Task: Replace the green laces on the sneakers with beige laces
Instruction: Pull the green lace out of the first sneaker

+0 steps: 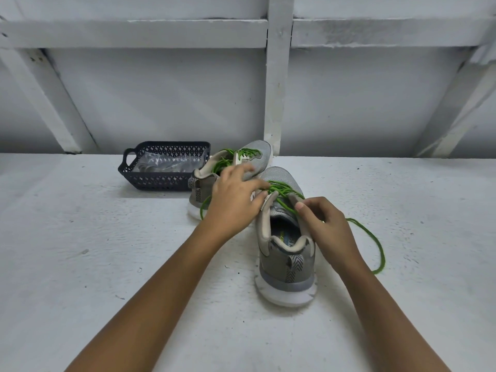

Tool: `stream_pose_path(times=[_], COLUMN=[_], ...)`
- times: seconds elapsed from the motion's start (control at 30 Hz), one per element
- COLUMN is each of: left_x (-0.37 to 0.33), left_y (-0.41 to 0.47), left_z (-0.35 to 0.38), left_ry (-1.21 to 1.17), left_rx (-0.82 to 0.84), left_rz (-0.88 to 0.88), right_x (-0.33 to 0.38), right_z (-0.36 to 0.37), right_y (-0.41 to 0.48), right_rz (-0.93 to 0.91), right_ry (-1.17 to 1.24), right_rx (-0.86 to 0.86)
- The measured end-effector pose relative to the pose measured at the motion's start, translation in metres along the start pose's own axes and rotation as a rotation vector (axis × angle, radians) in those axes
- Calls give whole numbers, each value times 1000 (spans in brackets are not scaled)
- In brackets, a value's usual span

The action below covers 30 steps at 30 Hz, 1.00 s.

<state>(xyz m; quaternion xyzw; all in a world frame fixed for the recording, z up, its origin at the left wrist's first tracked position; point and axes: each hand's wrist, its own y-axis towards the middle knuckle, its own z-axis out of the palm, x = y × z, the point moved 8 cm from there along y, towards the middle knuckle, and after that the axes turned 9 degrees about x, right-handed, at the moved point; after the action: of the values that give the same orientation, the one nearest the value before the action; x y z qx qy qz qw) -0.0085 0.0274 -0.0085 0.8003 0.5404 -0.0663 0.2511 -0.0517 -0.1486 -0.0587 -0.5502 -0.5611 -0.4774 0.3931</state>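
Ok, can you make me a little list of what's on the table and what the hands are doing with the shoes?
near sneaker: grey, heel toward the camera, green lace loosened
far sneaker: grey, beside the basket, laced in green
loose lace end: trails on the table, right of the near sneaker
left hand: fingers stretched onto the green lace; pinch unclear
right hand: pinches the near sneaker's right collar edge
basket: dark, holds a clear plastic packet; contents unclear

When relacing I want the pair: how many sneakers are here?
2. The near sneaker sits between the left hand and right hand; the far sneaker lies behind it, beside the basket.
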Motion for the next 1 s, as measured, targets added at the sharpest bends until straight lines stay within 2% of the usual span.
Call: stream_pose_path(times=[0.1,0.23,0.3,0.37,0.43,0.53,0.6,0.67,0.9,1.0], left_x=[7,38,49,43,22,-4,-5,1,30,34], left_y=[5,0,-4,0,3,4,7,9,2,-5], left_z=[10,-10,-19,-16,-13,-8,1,8,-17,-22], left_ry=[-205,-320,-302,-284,-244,-13,-43,-214,-227,-180], left_rx=[106,-101,-156,-104,-47,-28,88,189,-112,-179], left_rz=[-73,-315,-388,-300,-116,107,84,-4,-224,-279], right_x=[-1,-1,-1,0,0,-1,-2,-2,-3,-2], right_z=[-1,-1,-1,-1,0,0,0,-1,-1,-1], right_y=[0,0,1,1,1,1,1,1,2,3], right_rz=[-1,-4,-8,-12,-12,-12,-11,-9,-1,-1], right_ry=[-2,4,8,4,-3,3,5,2,-5,-9], right_rx=[9,17,12,11,15,16,12,15,22,26])
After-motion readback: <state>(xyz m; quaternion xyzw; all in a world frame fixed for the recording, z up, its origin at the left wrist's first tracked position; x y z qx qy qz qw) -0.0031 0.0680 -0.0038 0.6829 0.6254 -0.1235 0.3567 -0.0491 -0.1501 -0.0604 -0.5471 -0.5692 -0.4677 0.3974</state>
